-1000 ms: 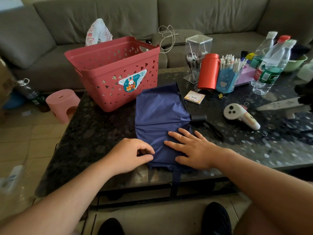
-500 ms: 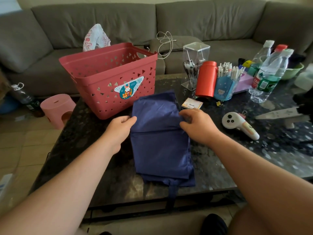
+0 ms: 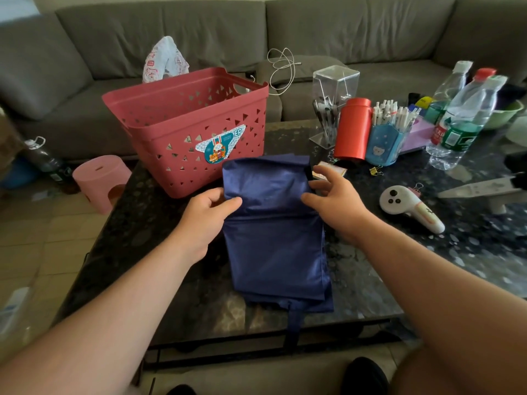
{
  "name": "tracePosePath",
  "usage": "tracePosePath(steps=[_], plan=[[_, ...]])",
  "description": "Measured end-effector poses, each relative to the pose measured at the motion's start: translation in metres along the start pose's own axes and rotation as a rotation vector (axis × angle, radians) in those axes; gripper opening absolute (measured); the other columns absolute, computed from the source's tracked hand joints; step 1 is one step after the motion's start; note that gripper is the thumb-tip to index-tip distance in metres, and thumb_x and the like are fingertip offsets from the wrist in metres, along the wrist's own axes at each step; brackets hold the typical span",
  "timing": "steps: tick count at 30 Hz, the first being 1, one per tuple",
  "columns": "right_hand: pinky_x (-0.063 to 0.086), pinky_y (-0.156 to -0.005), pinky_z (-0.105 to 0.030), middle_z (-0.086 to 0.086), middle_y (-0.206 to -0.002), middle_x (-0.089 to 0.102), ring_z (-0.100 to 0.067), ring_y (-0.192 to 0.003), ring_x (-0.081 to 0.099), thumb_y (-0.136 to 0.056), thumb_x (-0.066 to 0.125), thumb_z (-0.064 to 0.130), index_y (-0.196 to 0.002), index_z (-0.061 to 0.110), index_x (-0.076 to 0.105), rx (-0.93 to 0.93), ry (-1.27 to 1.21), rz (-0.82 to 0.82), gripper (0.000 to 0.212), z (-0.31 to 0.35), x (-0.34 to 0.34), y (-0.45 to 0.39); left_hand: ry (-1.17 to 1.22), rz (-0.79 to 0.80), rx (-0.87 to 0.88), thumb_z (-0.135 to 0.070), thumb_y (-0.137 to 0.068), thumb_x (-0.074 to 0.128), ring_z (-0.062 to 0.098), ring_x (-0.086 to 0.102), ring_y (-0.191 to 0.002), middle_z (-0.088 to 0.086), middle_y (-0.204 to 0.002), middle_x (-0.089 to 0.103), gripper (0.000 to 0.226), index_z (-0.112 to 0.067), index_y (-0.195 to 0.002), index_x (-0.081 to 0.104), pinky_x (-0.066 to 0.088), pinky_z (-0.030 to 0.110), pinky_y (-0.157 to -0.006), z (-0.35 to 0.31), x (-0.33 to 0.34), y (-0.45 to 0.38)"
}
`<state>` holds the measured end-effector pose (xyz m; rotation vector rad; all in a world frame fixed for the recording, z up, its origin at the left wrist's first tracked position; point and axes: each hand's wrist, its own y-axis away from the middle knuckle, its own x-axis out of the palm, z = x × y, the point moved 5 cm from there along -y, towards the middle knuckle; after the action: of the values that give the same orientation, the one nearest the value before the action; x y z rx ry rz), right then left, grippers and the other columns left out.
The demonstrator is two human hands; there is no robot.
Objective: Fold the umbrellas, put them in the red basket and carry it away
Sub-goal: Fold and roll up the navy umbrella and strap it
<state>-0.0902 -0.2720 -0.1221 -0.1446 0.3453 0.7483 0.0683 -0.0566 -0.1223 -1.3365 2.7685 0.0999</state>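
Observation:
A dark blue umbrella (image 3: 273, 238) lies flat on the black stone table (image 3: 370, 280), its cloth folded into a long strip that runs from the near edge toward the red basket (image 3: 182, 138). My left hand (image 3: 205, 215) pinches the cloth's left edge near the far end, thumb on top. My right hand (image 3: 330, 201) grips the right edge there, fingers curled over the fold. The far end of the cloth is lifted and doubled back toward me. The basket stands just behind it, with nothing visible inside.
To the right stand a red canister (image 3: 352, 129), a blue pen holder (image 3: 382, 143), a clear box (image 3: 333, 92), water bottles (image 3: 462, 118), a small card (image 3: 328, 171) and a white controller (image 3: 407, 206). A pink stool (image 3: 99, 181) sits on the floor left of the table. A grey sofa (image 3: 313, 32) runs behind.
Both hands moved from the near end of the cloth to its far end, took hold of its two side edges and began lifting that end back toward me.

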Motion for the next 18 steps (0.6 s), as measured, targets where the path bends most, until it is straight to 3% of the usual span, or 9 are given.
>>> tracePosePath(steps=[4, 8, 10, 13, 15, 18], plan=[[0.058, -0.098, -0.039, 0.005, -0.109, 0.076, -0.02, -0.112, 0.07, -0.082, 0.088, 0.013, -0.123, 0.033, 0.062, -0.024, -0.201, -0.041, 0.053, 0.011, -0.004, 0.001, 0.015, 0.02, 0.061, -0.001, -0.094, 0.072, 0.012, 0.074, -0.107, -0.006, -0.112, 0.08, 0.031, -0.022, -0.117, 0.073, 0.058, 0.032, -0.094, -0.005, -0.005, 0.005], [0.055, -0.105, -0.044, 0.004, -0.109, 0.077, -0.017, -0.115, 0.068, -0.075, 0.092, 0.016, -0.136, 0.043, 0.053, -0.111, -0.17, -0.054, 0.077, 0.021, -0.006, 0.002, 0.049, 0.02, 0.15, -0.014, -0.101, 0.069, 0.011, 0.072, -0.112, -0.007, -0.115, 0.079, 0.018, -0.023, -0.116, 0.073, 0.056, 0.027, -0.095, -0.017, -0.005, 0.013], [0.055, -0.103, -0.043, 0.005, -0.107, 0.076, -0.013, -0.111, 0.069, -0.076, 0.09, 0.015, -0.137, 0.044, 0.054, -0.193, -0.105, -0.046, 0.076, 0.033, -0.007, 0.007, 0.029, -0.001, 0.207, -0.019, -0.103, 0.066, 0.009, 0.072, -0.108, -0.009, -0.11, 0.079, 0.012, -0.023, -0.11, 0.075, 0.057, 0.024, -0.092, -0.025, -0.006, 0.018], [0.061, -0.092, -0.042, 0.008, -0.105, 0.074, -0.006, -0.104, 0.068, -0.079, 0.089, 0.018, -0.121, 0.038, 0.069, -0.285, -0.015, -0.077, 0.051, 0.049, -0.008, 0.015, -0.074, -0.137, 0.271, -0.024, -0.1, 0.071, -0.002, 0.07, -0.093, -0.019, -0.094, 0.077, 0.002, -0.025, -0.1, 0.073, 0.059, 0.022, -0.085, -0.031, -0.015, 0.018], [0.062, -0.088, -0.044, 0.009, -0.099, 0.075, -0.008, -0.098, 0.07, -0.081, 0.088, 0.02, -0.105, 0.038, 0.074, -0.301, -0.011, -0.11, 0.034, 0.051, -0.01, 0.019, -0.133, -0.202, 0.293, -0.021, -0.094, 0.078, -0.004, 0.068, -0.085, -0.023, -0.088, 0.074, 0.016, -0.028, -0.098, 0.064, 0.058, 0.024, -0.082, -0.035, -0.019, 0.019], [0.063, -0.083, -0.042, 0.008, -0.09, 0.075, -0.012, -0.088, 0.072, -0.085, 0.086, 0.023, -0.094, 0.037, 0.077, -0.3, -0.011, -0.082, 0.018, 0.052, -0.013, 0.024, -0.134, -0.125, 0.306, -0.012, -0.09, 0.082, 0.007, 0.072, -0.093, -0.017, -0.097, 0.077, 0.037, -0.036, -0.109, 0.06, 0.058, 0.028, -0.087, -0.037, -0.02, 0.021]])
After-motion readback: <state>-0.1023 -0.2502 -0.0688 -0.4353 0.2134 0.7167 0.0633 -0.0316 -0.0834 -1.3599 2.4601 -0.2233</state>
